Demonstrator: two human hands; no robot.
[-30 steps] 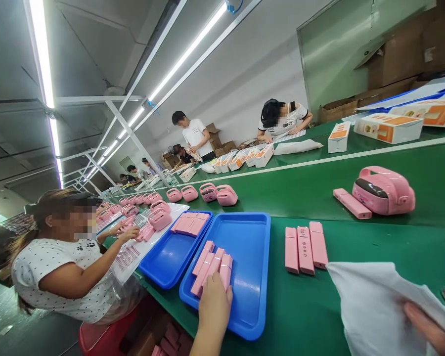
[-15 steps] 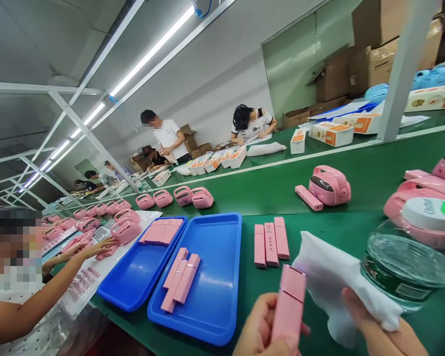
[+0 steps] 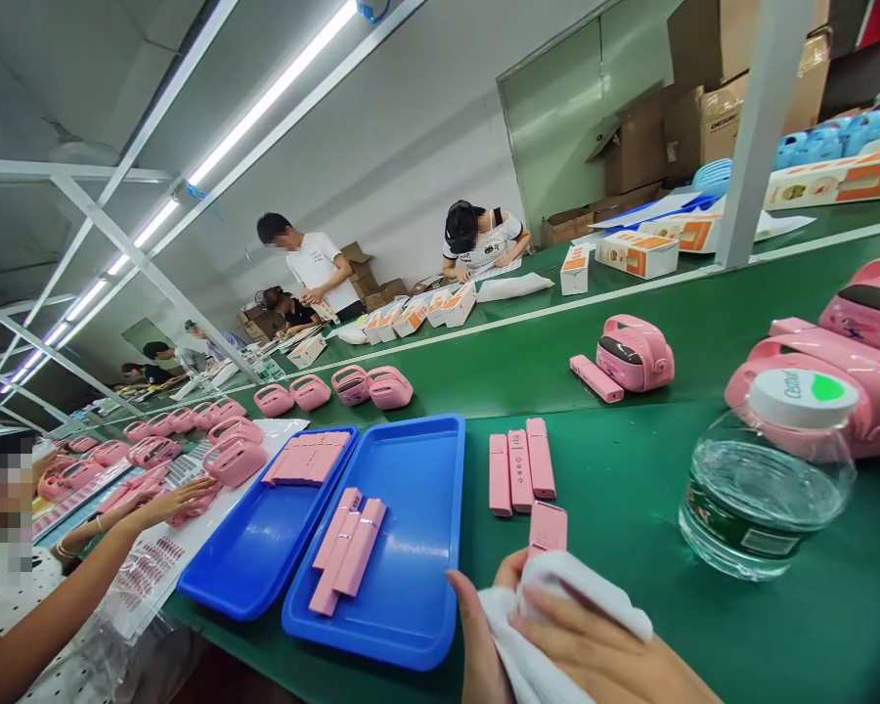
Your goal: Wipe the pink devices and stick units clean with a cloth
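At the bottom centre of the frame, two bare hands work over a green workbench. The left hand curls up around a crumpled white cloth, while the right hand presses down on it, fingers closed together. The end of a flat pink plastic bar pokes out of the top of the cloth, so the bar seems gripped through the fabric (which fingers pinch it is hidden). It sits just below a row of three matching pink bars. To the left lies a bright blue plastic tray holding three more bars. The step in hand looks like wiping the bar clean; setting it down would call for loosening the cloth, with room beside the row. At the right stands a clear plastic water bottle with a white cap
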